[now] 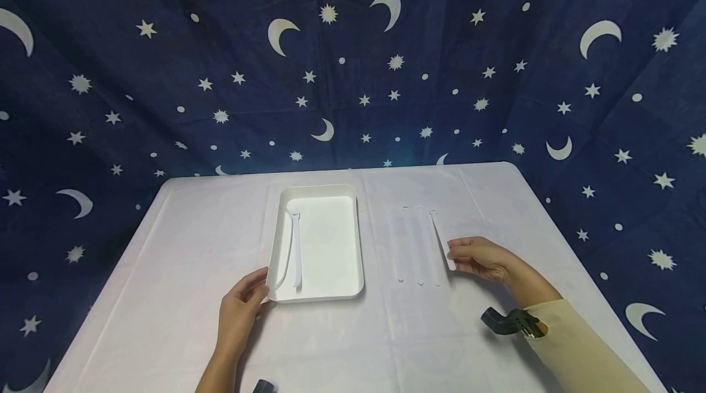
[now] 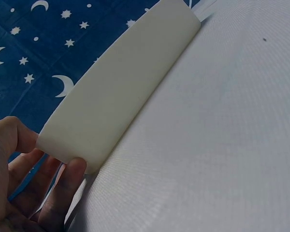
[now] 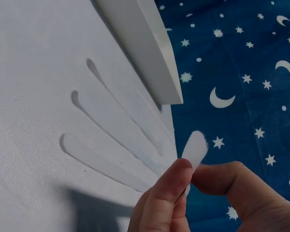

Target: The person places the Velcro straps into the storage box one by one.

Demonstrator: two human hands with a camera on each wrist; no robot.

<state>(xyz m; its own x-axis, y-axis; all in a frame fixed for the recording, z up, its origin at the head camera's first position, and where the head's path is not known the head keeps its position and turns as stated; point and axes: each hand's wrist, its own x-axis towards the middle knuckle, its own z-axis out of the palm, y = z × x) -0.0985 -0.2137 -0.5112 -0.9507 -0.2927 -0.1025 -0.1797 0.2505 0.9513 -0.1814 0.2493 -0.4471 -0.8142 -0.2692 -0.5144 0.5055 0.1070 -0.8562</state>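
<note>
A shallow white tray (image 1: 331,296) lies on the table, left of centre. My left hand (image 1: 242,307) grips its near left corner, thumb and fingers about the wall, as the left wrist view (image 2: 43,179) also shows. Inside the tray, along its left side, are two thin white straps (image 1: 298,252), one of them curved. My right hand (image 1: 482,258) pinches the rounded near end of another white strap (image 1: 443,243) between thumb and fingers. That end is raised, standing above the fingertips in the right wrist view; the strap's far end is near the cloth.
Three more white straps (image 3: 106,164) lie side by side on the white tablecloth (image 1: 182,246), between tray and right hand. A dark blue curtain (image 1: 353,92) with moons and stars hangs behind the table. A black wrist mount (image 1: 507,321) sits at the right sleeve.
</note>
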